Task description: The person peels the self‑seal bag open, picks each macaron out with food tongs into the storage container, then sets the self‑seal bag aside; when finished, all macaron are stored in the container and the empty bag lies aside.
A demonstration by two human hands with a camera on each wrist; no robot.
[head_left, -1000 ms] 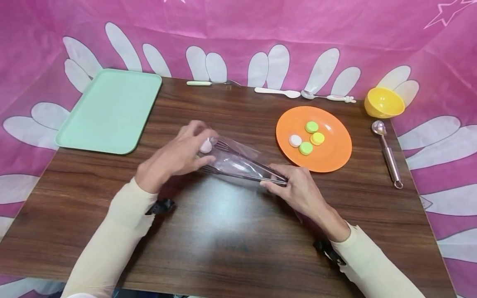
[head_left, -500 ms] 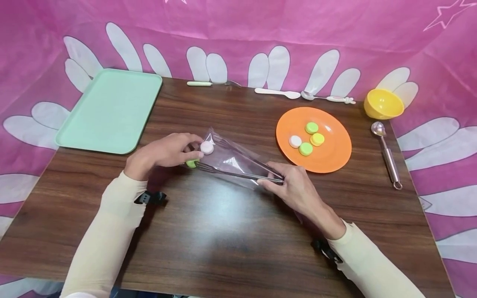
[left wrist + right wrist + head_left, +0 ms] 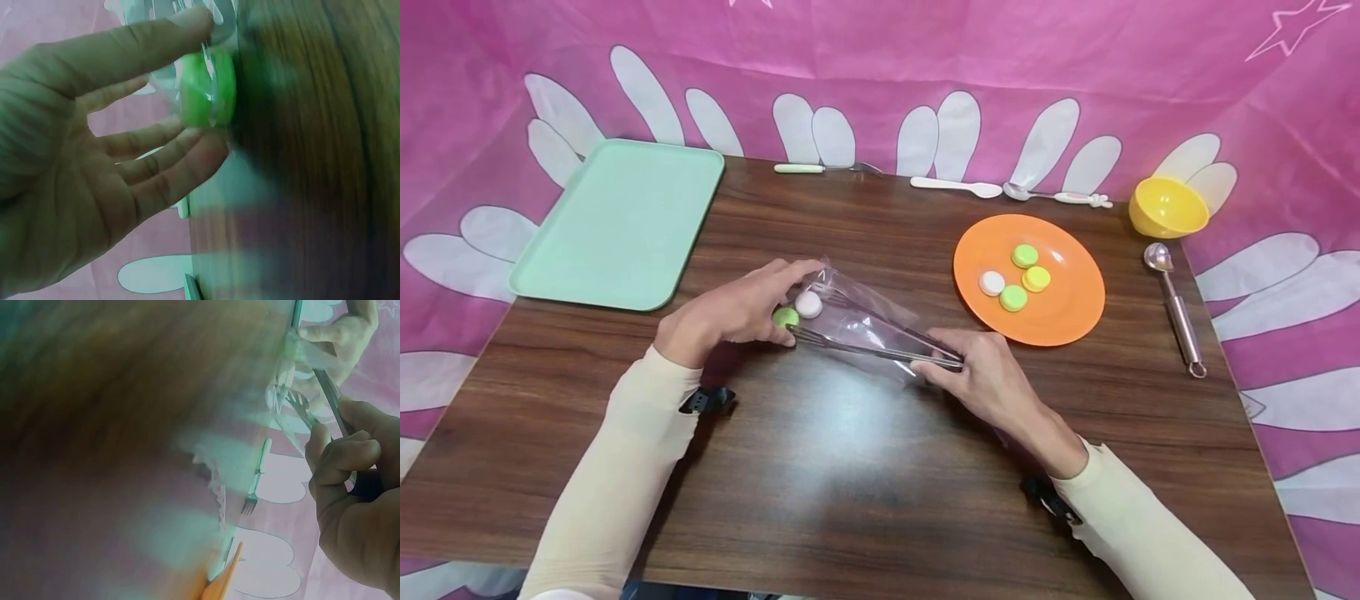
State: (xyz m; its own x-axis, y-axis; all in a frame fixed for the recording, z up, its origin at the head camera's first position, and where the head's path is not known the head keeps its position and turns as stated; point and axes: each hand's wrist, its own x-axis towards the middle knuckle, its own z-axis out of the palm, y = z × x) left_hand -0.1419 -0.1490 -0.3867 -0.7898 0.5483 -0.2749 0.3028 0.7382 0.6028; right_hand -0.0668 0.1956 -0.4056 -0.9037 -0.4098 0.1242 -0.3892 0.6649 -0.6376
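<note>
My right hand (image 3: 988, 375) grips a pair of metal tongs (image 3: 887, 353) near the joined end; its arms end in fork-like prongs. The tongs reach leftward along a clear plastic bag (image 3: 871, 327). At the bag's left end lie a white macaron (image 3: 808, 305) and a green macaron (image 3: 786, 317), the green one between prongs and thumb. My left hand (image 3: 737, 308) curves round that end, thumb and fingers on opposite sides. In the left wrist view, its fingertips touch the green macaron (image 3: 209, 87) through shiny plastic.
An orange plate (image 3: 1075, 308) with several macarons sits right of the bag. A mint tray (image 3: 617, 225) lies back left. Along the rear edge are a fork (image 3: 801, 168) and two spoons, one a white spoon (image 3: 955, 186). A yellow bowl (image 3: 1168, 208) and a scoop (image 3: 1180, 317) stand right.
My left hand drew back left off the bag, then closed round its end again. The white macaron shifted slightly left and down, beside the green one. The right hand with the tongs moved slightly left.
</note>
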